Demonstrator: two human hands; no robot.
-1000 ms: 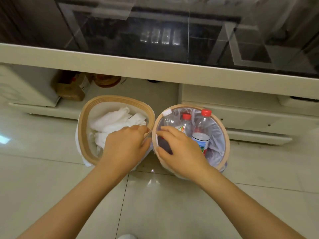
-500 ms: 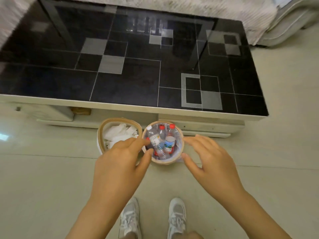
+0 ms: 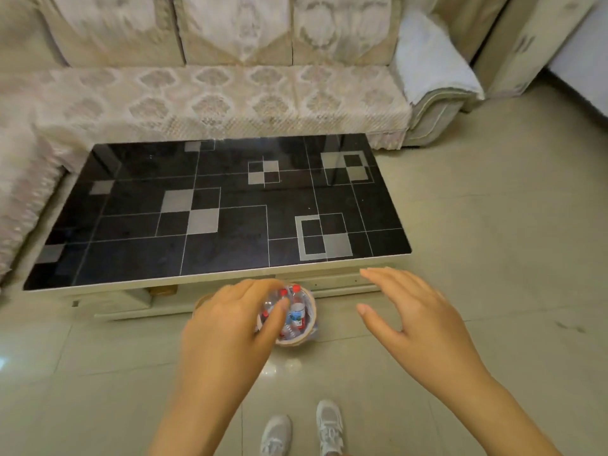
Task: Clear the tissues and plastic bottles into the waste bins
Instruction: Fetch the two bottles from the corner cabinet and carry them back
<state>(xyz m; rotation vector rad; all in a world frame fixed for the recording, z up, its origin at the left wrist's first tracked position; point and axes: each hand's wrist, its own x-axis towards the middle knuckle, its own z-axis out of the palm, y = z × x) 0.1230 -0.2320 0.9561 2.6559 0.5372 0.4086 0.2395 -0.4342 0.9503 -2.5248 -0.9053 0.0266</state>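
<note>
A round wicker-rimmed waste bin point(image 3: 307, 335) stands on the floor in front of the coffee table, holding several clear plastic bottles point(image 3: 296, 312) with red caps. My left hand point(image 3: 227, 330) hovers high above the floor, open and empty, and covers the second bin with the tissues; only a sliver of its rim point(image 3: 199, 302) shows. My right hand point(image 3: 418, 327) is open with fingers spread, off to the right of the bottle bin and touching nothing.
A black glass coffee table point(image 3: 223, 212) with grey squares fills the middle. A patterned beige sofa point(image 3: 214, 93) runs behind and along the left. My two white shoes point(image 3: 302, 429) stand on the tiled floor below the bins.
The view has risen and pulled back from the bins, so they look much smaller. Both hands have let go of the bin rims and lifted away, open.
</note>
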